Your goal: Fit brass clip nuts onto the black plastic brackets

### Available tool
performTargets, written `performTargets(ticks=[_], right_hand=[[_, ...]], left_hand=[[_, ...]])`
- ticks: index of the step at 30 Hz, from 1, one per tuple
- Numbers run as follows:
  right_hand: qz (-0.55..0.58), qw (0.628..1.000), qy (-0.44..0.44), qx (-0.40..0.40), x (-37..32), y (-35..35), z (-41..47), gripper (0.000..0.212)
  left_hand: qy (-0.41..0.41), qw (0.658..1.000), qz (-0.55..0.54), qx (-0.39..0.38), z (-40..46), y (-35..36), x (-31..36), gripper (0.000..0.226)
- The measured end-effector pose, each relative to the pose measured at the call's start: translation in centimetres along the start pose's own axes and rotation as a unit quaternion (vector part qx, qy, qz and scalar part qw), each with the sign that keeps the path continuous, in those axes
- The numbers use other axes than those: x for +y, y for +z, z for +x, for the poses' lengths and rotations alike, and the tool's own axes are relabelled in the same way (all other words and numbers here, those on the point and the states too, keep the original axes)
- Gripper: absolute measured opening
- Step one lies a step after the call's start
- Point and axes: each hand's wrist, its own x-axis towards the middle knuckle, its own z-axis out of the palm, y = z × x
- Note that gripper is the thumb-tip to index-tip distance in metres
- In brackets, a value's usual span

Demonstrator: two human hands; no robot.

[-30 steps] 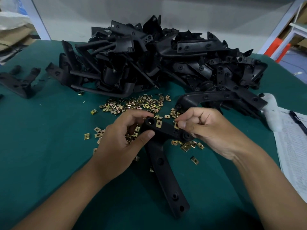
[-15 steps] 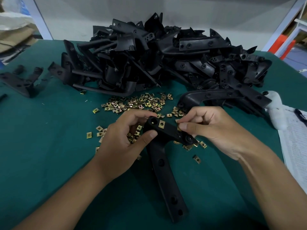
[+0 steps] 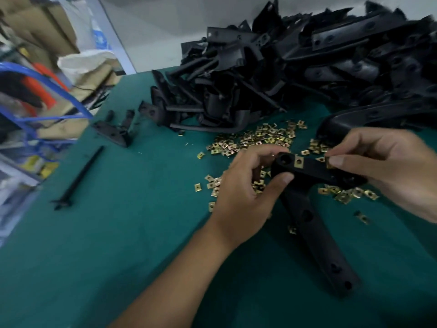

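Observation:
A black T-shaped plastic bracket lies with its long leg toward me on the green table. My left hand grips the left end of its crossbar between thumb and fingers. One brass clip nut sits fitted on the crossbar. My right hand pinches a second brass clip nut against the crossbar's right part. Loose brass clip nuts lie scattered behind and under the hands.
A big heap of black brackets fills the back of the table. A single bracket and a thin black rod lie at the left. Blue tubing and cardboard boxes stand beyond the left edge.
The view has swung left, so hands and bracket now sit at the right. Both hands keep their hold; the right hand still pinches a nut at the crossbar.

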Motion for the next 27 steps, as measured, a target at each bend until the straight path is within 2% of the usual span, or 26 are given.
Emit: performTargets(ticks=[3, 7, 11, 14, 17, 22, 27], right_hand=[[-0.012, 1.000, -0.013, 0.014, 0.4, 0.6, -0.1, 0.054], [0.039, 0.998, 0.027, 0.037, -0.4, 2.1, -0.5, 0.033], [0.032, 0.999, 0.004, -0.020, -1.5, 1.6, -0.7, 0.024], [-0.058, 0.997, -0.021, -0.050, -1.6, 1.2, -0.9, 0.039], [-0.136, 0.989, -0.063, 0.010, -1.1, 1.5, -0.9, 0.040], [-0.145, 0.984, -0.088, 0.046, -0.7, 1.6, -1.0, 0.035], [-0.131, 0.987, -0.085, 0.023, -1.0, 1.2, -1.0, 0.031]], left_hand=[[0.004, 1.000, -0.002, 0.013, 0.0, 0.0, -0.1, 0.028], [0.014, 0.999, -0.002, 0.031, 0.0, 0.0, -0.4, 0.029], [0.020, 0.999, -0.003, 0.035, 0.1, 0.1, -0.7, 0.027], [0.014, 0.999, -0.011, 0.044, 0.2, 0.1, -0.9, 0.027], [0.014, 0.999, -0.021, 0.043, 0.3, 0.1, -0.8, 0.026], [0.005, 0.999, -0.018, 0.035, 0.3, 0.2, -0.7, 0.025], [0.000, 1.000, -0.021, 0.015, 0.2, 0.1, -0.5, 0.025]])
